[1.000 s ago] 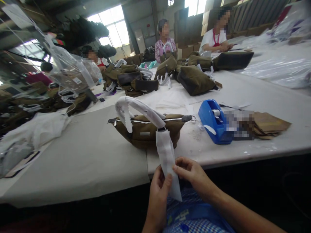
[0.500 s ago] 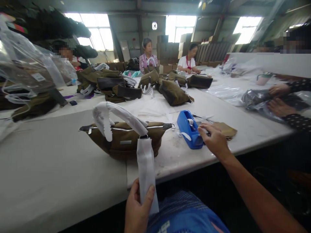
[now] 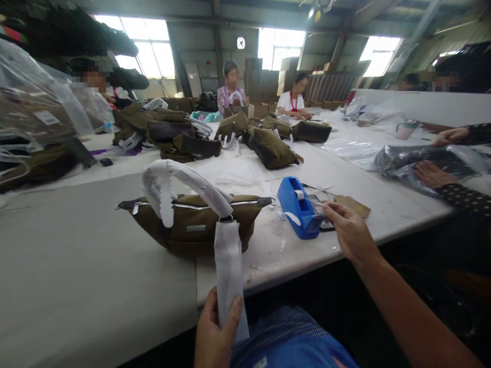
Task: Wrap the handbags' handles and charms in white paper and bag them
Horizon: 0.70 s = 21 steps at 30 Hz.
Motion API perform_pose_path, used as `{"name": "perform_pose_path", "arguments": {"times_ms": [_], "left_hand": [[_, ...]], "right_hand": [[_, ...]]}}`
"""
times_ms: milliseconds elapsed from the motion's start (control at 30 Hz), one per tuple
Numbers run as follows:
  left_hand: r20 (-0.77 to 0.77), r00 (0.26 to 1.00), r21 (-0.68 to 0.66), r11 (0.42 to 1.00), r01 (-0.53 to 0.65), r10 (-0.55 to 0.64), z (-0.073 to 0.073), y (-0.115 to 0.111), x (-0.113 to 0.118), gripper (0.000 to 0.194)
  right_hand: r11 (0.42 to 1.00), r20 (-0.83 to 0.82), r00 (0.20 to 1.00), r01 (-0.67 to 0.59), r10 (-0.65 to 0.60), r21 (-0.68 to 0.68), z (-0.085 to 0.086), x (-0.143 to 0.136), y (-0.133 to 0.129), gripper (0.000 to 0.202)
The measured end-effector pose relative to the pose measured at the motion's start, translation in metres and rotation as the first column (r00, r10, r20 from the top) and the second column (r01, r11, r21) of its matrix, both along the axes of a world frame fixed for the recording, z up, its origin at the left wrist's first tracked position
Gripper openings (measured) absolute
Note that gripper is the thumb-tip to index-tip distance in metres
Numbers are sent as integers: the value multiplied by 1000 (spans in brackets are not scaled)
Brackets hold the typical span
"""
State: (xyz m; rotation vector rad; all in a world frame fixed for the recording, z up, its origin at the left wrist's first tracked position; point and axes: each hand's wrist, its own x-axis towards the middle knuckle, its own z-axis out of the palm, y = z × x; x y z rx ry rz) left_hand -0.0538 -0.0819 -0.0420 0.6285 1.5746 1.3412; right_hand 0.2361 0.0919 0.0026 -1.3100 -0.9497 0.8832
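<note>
An olive-brown handbag [image 3: 184, 235] with a silver zipper stands upright at the table's front edge. White wrapping covers its arched handle [image 3: 199, 184]. From a ring at the handle's end hangs a strap wrapped in white paper [image 3: 228, 255], and my left hand [image 3: 217, 327] grips its lower part between thumb and fingers. To the right of the bag sits a blue tape dispenser [image 3: 297, 207]. Just past its cutting end, my right hand [image 3: 353, 232] pinches a clear strip of tape [image 3: 313, 200] that runs back to the roll.
Several brown bags [image 3: 272, 147] lie across the table [image 3: 115, 266]. A brown paper piece [image 3: 353, 205] and a dark flat object rest behind my right hand. At right, a co-worker's hands [image 3: 433, 175] press a plastic-wrapped item [image 3: 399, 158]. Plastic-covered goods [image 3: 42, 102] stand at left.
My right hand has moved right, away from the dispenser, drawing a strip of tape out. My left hand still holds the wrapped strap. The co-worker's hands at right have shifted.
</note>
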Motion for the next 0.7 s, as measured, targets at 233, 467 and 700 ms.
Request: {"name": "perform_pose_path", "arguments": {"times_ms": [233, 467, 700], "left_hand": [[-12, 1000, -27, 999, 29, -29, -3, 4, -1, 61], [-12, 1000, -23, 1000, 16, -17, -2, 3, 1, 60], [10, 1000, -22, 1000, 3, -3, 3, 1, 3, 60]], "right_hand": [[991, -224, 973, 31, -60, -130, -31, -2, -34, 50], [979, -245, 960, 93, -137, -181, -67, 7, -19, 59], [984, -98, 994, 38, -56, -174, -57, 7, -40, 52]]}}
